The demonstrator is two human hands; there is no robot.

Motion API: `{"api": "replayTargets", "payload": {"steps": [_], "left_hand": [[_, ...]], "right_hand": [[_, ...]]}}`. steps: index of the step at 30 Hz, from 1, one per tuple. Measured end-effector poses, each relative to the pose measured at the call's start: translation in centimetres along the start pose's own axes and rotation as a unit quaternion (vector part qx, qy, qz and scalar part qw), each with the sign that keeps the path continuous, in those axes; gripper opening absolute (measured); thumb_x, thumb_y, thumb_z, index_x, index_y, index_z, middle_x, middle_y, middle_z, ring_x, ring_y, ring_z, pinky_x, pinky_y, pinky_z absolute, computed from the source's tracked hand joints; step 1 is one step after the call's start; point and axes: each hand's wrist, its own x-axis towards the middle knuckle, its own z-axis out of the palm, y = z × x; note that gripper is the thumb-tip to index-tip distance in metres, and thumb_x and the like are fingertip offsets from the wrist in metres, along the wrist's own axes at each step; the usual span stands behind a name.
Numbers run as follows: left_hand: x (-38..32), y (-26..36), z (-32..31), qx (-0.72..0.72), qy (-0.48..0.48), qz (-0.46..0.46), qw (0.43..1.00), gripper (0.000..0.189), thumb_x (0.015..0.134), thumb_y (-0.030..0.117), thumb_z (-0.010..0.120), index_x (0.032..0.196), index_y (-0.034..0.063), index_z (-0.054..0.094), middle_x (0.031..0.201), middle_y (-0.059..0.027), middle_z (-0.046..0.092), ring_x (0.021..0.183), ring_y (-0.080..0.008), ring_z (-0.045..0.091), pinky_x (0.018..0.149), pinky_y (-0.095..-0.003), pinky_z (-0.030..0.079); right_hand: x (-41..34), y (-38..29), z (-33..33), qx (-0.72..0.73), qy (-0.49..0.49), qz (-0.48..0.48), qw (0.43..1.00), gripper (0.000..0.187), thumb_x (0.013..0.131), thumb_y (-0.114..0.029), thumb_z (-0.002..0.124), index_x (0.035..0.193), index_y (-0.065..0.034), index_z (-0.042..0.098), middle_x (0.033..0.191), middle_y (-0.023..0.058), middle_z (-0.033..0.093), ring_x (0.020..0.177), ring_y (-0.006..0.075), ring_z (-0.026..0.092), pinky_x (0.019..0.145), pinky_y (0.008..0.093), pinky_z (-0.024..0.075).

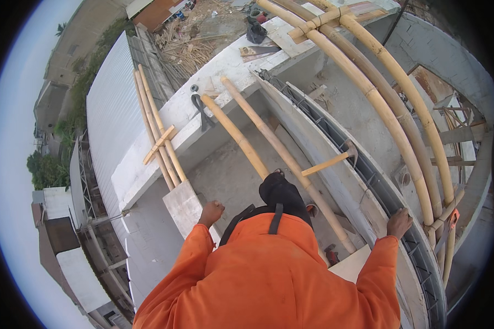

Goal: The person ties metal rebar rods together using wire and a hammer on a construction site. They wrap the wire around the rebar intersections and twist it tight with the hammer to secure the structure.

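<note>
My left hand [211, 213], its fingers curled with nothing visible in them, is beside a pale board [184, 205] laid over bamboo poles [154, 127]. My right hand [399, 224] rests over the formwork trough, fingers bent at the edge of its outer board [385, 189]. Steel rebar [368, 177] runs inside this trough. Farther along, a claw hammer [326, 164] lies across the inner formwork board [313, 119], its head over the trough. Between my hands, bamboo poles [247, 150] [286, 154] span the gap, and one dark-trousered leg [282, 191] extends forward.
Tied bamboo poles [370, 90] pass on the right, where an orange-handled tool [454, 218] hangs. A handsaw [260, 50] and a black bag [255, 31] lie on the white concrete ledge [230, 61]. A concrete floor [226, 164] lies well below.
</note>
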Motion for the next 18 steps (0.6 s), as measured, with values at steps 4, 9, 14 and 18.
{"api": "replayTargets", "payload": {"steps": [4,9,14,18], "left_hand": [[5.5,4.2,-2.7,0.065,-0.006,0.055,0.996,0.027,0.078,0.026,0.055,0.074,0.0002,0.062,0.067,-0.0193,0.061,0.067,-0.0344,0.062,0.064,-0.0436,0.046],[10.4,9.3,-5.2,0.146,-0.018,0.129,0.981,0.026,0.079,0.027,0.055,0.076,0.0018,0.062,0.071,-0.0181,0.062,0.07,-0.0333,0.061,0.065,-0.043,0.046],[13.6,14.0,-5.3,0.163,-0.082,0.104,0.978,0.027,0.08,0.026,0.054,0.086,0.0023,0.064,0.086,-0.0218,0.064,0.082,-0.0384,0.06,0.072,-0.0451,0.046],[14.0,16.9,-3.9,0.168,-0.096,0.203,0.96,0.027,0.08,0.026,0.054,0.089,0.0022,0.064,0.087,-0.0216,0.064,0.083,-0.0399,0.06,0.075,-0.0456,0.046]], "right_hand": [[0.1,0.3,0.2,0.006,-0.003,-0.005,1.0,0.022,0.095,-0.019,0.044,0.095,0.0009,0.054,0.099,0.0202,0.062,0.098,0.0387,0.05,0.089,0.048,0.0372],[0.4,0.8,1.3,-0.014,0.01,-0.003,1.0,0.019,0.094,-0.016,0.045,0.093,0.0009,0.053,0.096,0.0204,0.062,0.095,0.0387,0.05,0.087,0.0485,0.038],[0.7,0.7,1.2,-0.029,0.002,0.015,0.999,0.018,0.094,-0.015,0.045,0.092,0.0017,0.052,0.096,0.0215,0.061,0.098,0.0392,0.05,0.088,0.0486,0.0382],[0.8,0.9,1.9,-0.023,-0.009,0.025,0.999,0.017,0.095,-0.015,0.045,0.093,0.0014,0.052,0.096,0.0223,0.06,0.098,0.039,0.05,0.088,0.0488,0.0385]]}}
